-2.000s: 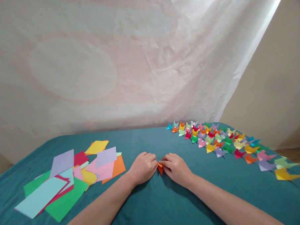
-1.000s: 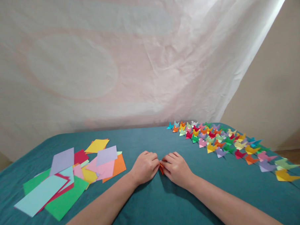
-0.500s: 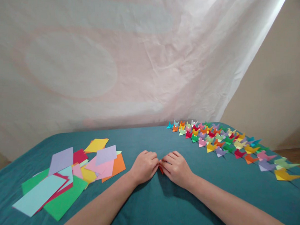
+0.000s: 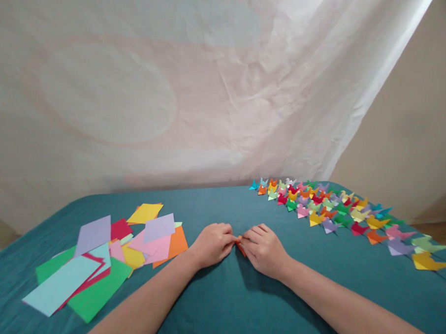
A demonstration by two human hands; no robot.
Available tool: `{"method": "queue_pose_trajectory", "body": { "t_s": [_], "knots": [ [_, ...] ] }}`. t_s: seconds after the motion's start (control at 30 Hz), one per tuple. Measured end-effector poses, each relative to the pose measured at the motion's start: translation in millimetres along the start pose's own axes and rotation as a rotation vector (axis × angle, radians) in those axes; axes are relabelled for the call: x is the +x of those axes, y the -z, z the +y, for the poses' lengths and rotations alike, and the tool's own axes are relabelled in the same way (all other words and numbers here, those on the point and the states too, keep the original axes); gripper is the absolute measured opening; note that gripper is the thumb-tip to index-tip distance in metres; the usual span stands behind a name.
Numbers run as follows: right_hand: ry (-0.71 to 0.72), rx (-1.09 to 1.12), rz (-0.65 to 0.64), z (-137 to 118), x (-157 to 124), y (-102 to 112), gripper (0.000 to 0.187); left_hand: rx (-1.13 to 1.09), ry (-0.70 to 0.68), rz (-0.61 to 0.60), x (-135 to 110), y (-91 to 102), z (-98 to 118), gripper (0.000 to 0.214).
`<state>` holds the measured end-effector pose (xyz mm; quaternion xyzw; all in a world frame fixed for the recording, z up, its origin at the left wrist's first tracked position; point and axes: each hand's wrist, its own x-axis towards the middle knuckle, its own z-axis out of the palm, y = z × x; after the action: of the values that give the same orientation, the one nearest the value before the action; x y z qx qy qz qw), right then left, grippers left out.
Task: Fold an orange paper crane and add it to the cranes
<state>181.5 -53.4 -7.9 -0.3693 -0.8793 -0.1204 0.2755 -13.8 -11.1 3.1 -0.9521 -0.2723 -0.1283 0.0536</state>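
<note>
A small folded piece of orange paper (image 4: pixel 242 249) is pinched between my two hands, just above the table's middle. My left hand (image 4: pixel 212 244) holds its left end with thumb and forefinger, the other fingers curled. Around its right side close the fingers of my right hand (image 4: pixel 264 251), which hide much of it. The fingertips of both hands nearly meet. How the paper is folded cannot be made out.
Loose coloured paper sheets lie overlapping on the left, among them a pale blue sheet (image 4: pixel 60 285) and a purple one (image 4: pixel 93 236). Rows of folded paper birds (image 4: pixel 329 226) stand at the right. A teal cloth (image 4: pixel 220 309) covers the table; a pale curtain (image 4: pixel 196 97) hangs behind.
More of the orange paper shows between my fingertips, and my left fingers have shifted slightly on it. The view has moved a little; sheets and birds stay put.
</note>
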Motion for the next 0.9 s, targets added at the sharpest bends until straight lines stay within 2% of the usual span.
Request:
{"method": "queue_pose_trajectory", "body": {
  "t_s": [0.13, 0.3, 0.5, 0.9],
  "knots": [
    [0.008, 0.003, 0.014, 1.7, -0.9, -2.2, 0.021, -0.005, 0.015, 0.029, -0.8, -2.8, -1.5, 0.017],
    [0.036, -0.03, 0.05, 5.2, -2.8, -8.6, 0.019, 0.118, -0.022, 0.029, 0.6, -5.6, -0.6, 0.022],
    [0.048, -0.023, 0.032, 5.2, -2.8, -7.9, 0.017, 0.198, -0.067, 0.032, 4.6, -3.3, 2.6, 0.02],
    [-0.002, 0.012, -0.04, 7.0, -5.2, -9.7, 0.015, 0.073, 0.024, 0.006, 5.5, -3.2, 0.0, 0.014]
  ]
}}
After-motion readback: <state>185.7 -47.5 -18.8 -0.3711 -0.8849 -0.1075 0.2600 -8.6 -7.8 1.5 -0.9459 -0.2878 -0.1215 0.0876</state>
